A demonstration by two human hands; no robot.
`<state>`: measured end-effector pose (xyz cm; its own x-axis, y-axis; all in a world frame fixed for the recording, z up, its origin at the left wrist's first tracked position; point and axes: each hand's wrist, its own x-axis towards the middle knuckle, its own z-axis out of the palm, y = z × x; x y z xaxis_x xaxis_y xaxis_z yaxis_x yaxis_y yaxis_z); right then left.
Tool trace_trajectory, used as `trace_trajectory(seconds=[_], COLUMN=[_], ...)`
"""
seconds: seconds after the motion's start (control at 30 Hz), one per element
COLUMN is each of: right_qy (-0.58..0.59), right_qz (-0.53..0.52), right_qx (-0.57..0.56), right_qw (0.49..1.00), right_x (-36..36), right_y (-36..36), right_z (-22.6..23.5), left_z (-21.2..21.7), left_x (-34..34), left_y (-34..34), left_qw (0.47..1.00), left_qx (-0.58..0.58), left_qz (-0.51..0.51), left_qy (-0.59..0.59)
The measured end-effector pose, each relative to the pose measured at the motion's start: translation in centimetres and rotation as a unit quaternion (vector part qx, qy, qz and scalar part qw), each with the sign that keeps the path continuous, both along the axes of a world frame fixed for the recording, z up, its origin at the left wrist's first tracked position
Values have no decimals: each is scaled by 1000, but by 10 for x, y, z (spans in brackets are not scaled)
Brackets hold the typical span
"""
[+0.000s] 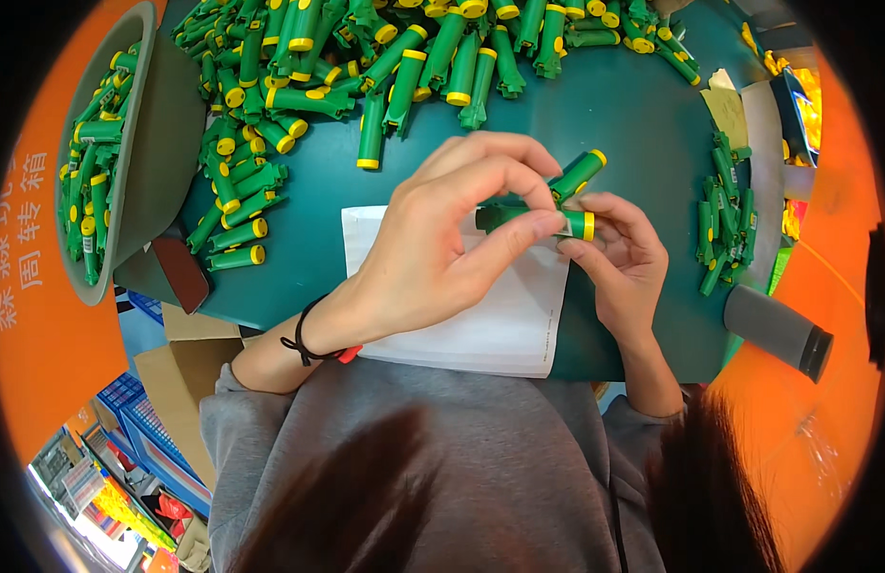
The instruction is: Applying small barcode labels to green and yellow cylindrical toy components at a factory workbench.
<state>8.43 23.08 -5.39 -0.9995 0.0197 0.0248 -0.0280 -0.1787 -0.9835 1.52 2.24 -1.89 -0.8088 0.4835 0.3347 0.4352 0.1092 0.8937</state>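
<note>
A small green plastic tube with a yellow end cap (582, 226) is held above a white sheet (452, 334). My right hand (622, 253) is closed, its thumb and fingertips gripping the tube near the cap. Over the tube's other end comes my left hand (452, 229), with the thumb tip pressed on a small pale label (564, 227) on its side and the index finger curled close by. Part of the tube is hidden beneath this hand. Just beyond lies a second green tube (581, 177) with a yellow cap, slanting away.
A large heap of green tubes (404, 86) covers the far side of the dark green table (309, 220). To the left, a grey bin (141, 143) holds more tubes. At the right stand a smaller pile of tubes (726, 215) and a grey cylindrical bottle (772, 329) lying tilted.
</note>
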Motion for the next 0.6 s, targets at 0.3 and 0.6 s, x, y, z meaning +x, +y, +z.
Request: trace_trajectory(seconds=[0.3,0.6], right_qy=[57,93], right_qz=[8,16], right_qx=[24,46], right_qw=[998,994], right_x=[3,4], right_y=[3,4], right_z=[2,1], left_z=[11,10], left_x=[2,6], left_y=[7,11], left_qw=[991,991], left_qx=[-53,-44], left_qz=[-63,-46], left_qy=[-105,-116])
